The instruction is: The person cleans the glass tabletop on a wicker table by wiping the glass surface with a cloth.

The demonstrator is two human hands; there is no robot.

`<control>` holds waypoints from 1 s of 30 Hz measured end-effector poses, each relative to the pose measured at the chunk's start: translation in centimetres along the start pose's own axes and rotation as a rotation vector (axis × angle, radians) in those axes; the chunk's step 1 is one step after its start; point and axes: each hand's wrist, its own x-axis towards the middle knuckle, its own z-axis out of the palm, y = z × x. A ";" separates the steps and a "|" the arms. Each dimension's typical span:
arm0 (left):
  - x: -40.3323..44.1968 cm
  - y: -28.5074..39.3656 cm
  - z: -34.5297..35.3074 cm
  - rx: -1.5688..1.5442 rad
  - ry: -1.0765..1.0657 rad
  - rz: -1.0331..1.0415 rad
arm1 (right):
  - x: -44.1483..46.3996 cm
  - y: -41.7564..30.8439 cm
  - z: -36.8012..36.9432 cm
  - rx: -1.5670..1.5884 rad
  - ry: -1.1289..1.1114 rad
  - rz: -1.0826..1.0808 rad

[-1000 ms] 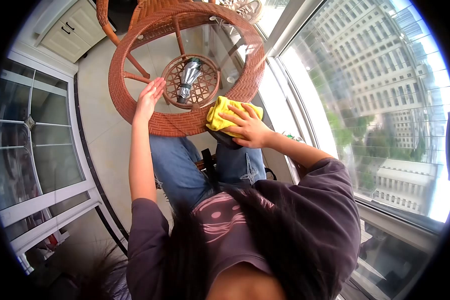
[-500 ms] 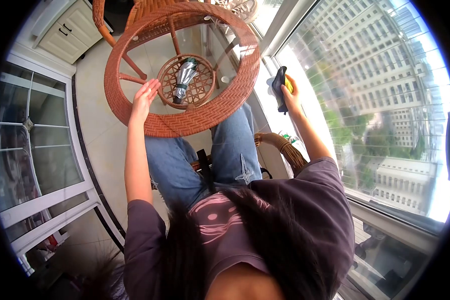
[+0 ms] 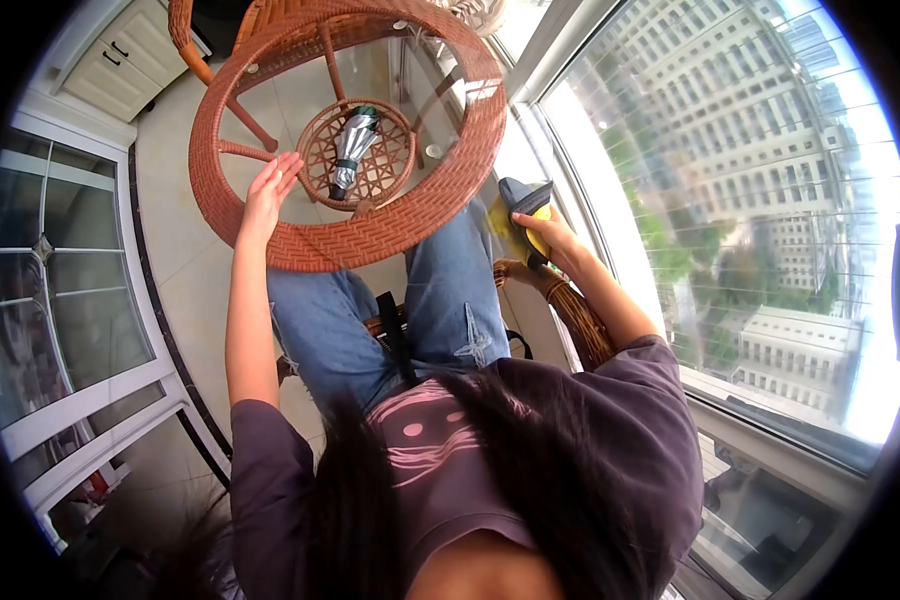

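My left hand (image 3: 267, 205) lies at the left front of the round wicker table (image 3: 370, 245), its fingers stretched out and holding nothing. Beyond the table's right front edge, my right hand (image 3: 553, 238) grips a yellow and dark grey object (image 3: 526, 200). It looks flat and soft-edged, with a grey flap on top; its exact kind is unclear. Under the glass top, a folded silver and dark green umbrella (image 3: 352, 150) rests in a round woven basket shelf (image 3: 405, 165), away from both hands.
A wicker chair arm (image 3: 580, 320) stands by my right side, close to the large window (image 3: 660, 200). Another wicker chair (image 3: 270, 20) is behind the table. To the left are a white framed glass door (image 3: 90, 240) and a cream cabinet (image 3: 120, 65).
My right hand has come down and left from beside the window, turning the yellow and grey object so its face shows. My left hand keeps its place at the table.
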 end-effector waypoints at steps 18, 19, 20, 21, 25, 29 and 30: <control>0.7 -0.7 -0.6 -0.027 -0.027 0.024 | 0.1 -0.3 -0.4 -0.198 0.139 -0.077; 0.6 -0.7 -0.6 -0.037 -0.020 0.023 | -0.3 -0.5 0.6 -0.299 0.178 -0.141; 0.6 -0.5 -0.6 -0.045 -0.015 0.022 | -0.8 -1.2 1.4 -0.363 0.273 -0.090; 0.7 -0.5 -0.5 -0.038 -0.028 0.020 | -0.3 -0.7 0.8 -0.351 0.283 -0.092; 0.7 -0.6 -0.7 -0.033 -0.011 0.021 | 0.9 -0.3 -1.8 -0.198 0.119 0.034; 0.6 -0.3 -0.4 -0.047 -0.014 0.014 | 1.1 0.1 -0.6 -0.520 0.335 -0.076; 0.5 -0.2 -0.3 -0.042 -0.016 0.015 | 1.2 -0.1 -0.7 -0.407 0.273 -0.014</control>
